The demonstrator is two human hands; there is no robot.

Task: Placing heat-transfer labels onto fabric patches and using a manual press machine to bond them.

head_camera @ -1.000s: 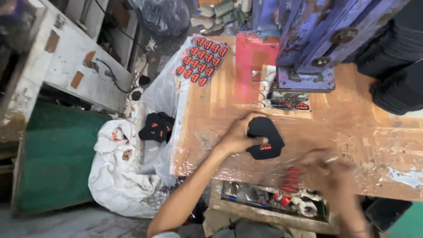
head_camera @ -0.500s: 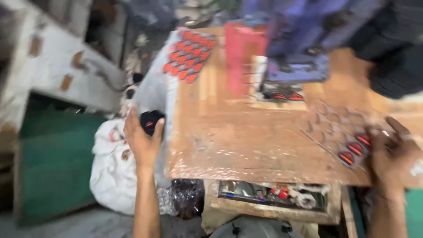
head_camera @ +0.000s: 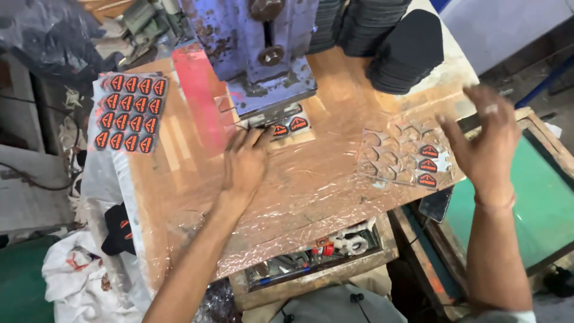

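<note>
Left hand (head_camera: pixel 246 162) touches orange badges (head_camera: pixel 290 127); badge sheet (head_camera: pixel 130 112) far left

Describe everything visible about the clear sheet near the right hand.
The clear plastic sheet lies flat on the wrapped wooden table. It is glossy, with rows of cut-out shield-shaped gaps; three black-and-orange shield patches remain at its right side. The right hand hovers open above its right edge, apparently not touching.

You're in a workshop: a worn blue metal press (head_camera: pixel 263 54) stands on your plastic-wrapped wooden workbench (head_camera: pixel 311 191), beside stacked black fabric pieces (head_camera: pixel 406 54).
</note>
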